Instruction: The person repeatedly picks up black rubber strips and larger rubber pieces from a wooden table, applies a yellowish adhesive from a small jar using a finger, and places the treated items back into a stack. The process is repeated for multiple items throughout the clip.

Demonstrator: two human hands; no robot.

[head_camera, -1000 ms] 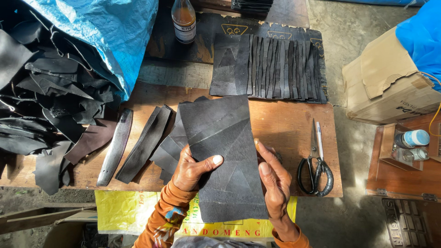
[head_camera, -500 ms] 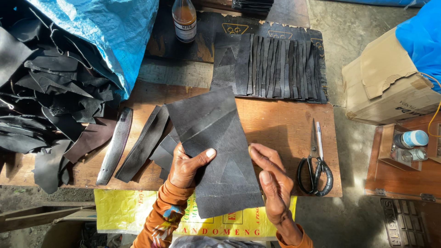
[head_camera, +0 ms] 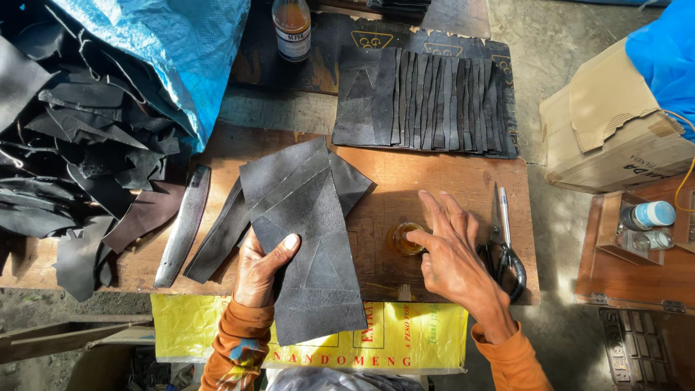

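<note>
Left hand (head_camera: 262,269) grips leather sheet (head_camera: 308,239), thumb on top. Right hand (head_camera: 450,250) open, fingertip at small jar (head_camera: 407,239). Scissors (head_camera: 503,242) just right; strips (head_camera: 427,101) behind.

Left hand (head_camera: 260,271) grips a black leather sheet (head_camera: 311,239); right hand (head_camera: 450,250) dips into a small jar (head_camera: 405,239).

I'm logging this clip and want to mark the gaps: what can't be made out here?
Head view:
- Small round amber-filled container: contents unclear; right hand fingertips cover its rim.
- Black-handled scissors: handles partly hidden behind that hand.
- Black patched leather sheet: left hand hides part of its left edge.
- Brown glass bottle: top cut off by the frame edge.
- Heap of black leather scraps: partly hidden under blue tarpaulin.
</note>
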